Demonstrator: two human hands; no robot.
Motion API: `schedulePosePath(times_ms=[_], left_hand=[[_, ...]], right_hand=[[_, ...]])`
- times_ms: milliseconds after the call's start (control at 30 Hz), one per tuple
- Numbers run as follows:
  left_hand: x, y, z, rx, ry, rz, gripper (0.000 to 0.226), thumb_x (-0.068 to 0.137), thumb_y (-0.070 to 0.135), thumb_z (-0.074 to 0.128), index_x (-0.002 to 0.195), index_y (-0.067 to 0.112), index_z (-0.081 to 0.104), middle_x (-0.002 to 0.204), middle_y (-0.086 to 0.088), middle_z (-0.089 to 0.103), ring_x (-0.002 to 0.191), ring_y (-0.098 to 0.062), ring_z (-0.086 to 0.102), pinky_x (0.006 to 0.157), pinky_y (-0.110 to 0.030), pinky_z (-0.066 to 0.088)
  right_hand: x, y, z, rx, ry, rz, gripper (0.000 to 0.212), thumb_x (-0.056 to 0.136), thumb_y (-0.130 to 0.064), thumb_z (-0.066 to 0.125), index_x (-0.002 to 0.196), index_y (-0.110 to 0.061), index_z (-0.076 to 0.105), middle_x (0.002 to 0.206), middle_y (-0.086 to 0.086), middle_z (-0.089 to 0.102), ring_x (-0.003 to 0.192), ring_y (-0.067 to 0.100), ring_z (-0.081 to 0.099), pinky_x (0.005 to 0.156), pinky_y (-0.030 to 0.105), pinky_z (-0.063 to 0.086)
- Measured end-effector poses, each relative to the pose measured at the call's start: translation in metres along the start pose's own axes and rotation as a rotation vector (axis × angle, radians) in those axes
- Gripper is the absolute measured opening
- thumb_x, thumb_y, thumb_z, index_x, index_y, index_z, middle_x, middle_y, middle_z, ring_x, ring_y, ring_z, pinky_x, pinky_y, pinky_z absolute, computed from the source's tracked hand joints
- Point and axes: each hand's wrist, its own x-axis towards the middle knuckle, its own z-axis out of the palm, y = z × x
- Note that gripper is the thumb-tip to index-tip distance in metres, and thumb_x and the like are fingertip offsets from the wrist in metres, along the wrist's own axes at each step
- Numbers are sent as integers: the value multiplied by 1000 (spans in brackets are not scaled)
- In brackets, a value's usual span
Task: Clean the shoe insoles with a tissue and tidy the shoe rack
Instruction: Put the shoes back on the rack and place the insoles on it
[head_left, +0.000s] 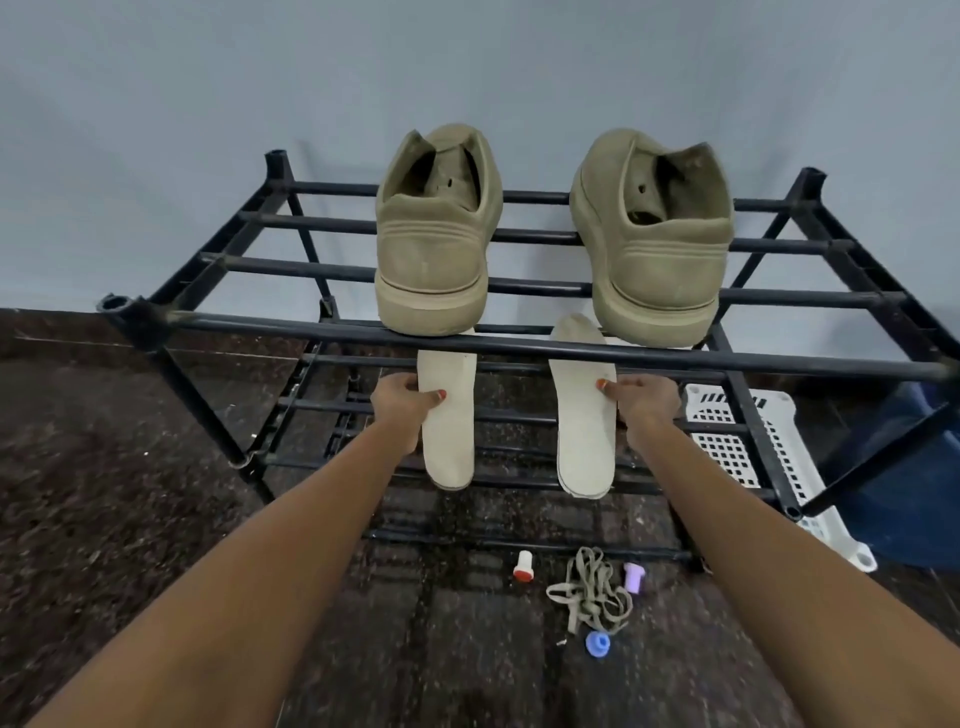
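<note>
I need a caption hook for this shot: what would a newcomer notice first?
The olive-tan left shoe and right shoe stand heels toward the camera on the top tier of the black shoe rack. Just below, the left hand grips the left insole and the right hand pinches the right insole, over the lower bars. A tangle of shoelaces lies on the dark floor in front.

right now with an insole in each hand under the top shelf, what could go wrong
The left shoe and right shoe overhang the front bar; raising an arm could knock them off. The left hand and right hand each grip an insole at its edge; the left insole or right insole might slip between the bars. The laces on the floor could catch a foot.
</note>
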Motion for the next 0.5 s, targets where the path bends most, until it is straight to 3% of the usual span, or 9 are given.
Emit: schedulePosePath(times_ms=[133, 433, 500], left_hand=[[3, -2, 4, 128, 32, 100, 25, 84, 7, 67, 106, -6, 63, 111, -20, 64, 96, -31, 61, 74, -28, 45], [6, -4, 8, 230, 63, 167, 33, 86, 10, 66, 114, -3, 54, 117, -17, 60, 106, -29, 57, 76, -28, 41], [5, -5, 7, 248, 69, 178, 37, 85, 11, 66, 116, -2, 52, 118, -17, 59, 107, -29, 56, 77, -28, 40]], right_hand=[[3, 4, 4, -57, 17, -50, 21, 77, -8, 72, 94, 3, 66, 100, 15, 65, 81, 20, 53, 79, 28, 45], [5, 7, 9, -150, 16, -138, 17, 79, -11, 70, 89, 2, 66, 94, 15, 66, 78, 21, 56, 83, 35, 50], [5, 8, 10, -173, 11, -164, 17, 80, -11, 69, 89, 3, 65, 92, 15, 65, 78, 20, 55, 80, 32, 49]])
